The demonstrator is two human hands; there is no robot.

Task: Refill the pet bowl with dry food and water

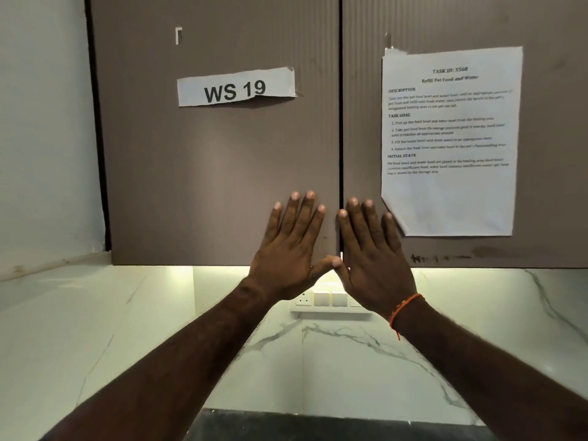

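Brown cabinet doors [222,173] fill the view; the person's left hand [291,249] and right hand [372,259] are both raised with fingers spread, holding nothing. No pet bowl, food or water in sight, so basically nothing's started.

This is a kitchen fitted out as a numbered work station. Brown wall cupboard doors [216,160] hang above a white marble-look wall [334,361], lit by a strip under the cupboards, with a row of sockets and switches [327,299] on the wall. A paper label [236,87] reads "WS 19", and a printed task sheet [450,138] is taped to the right door.
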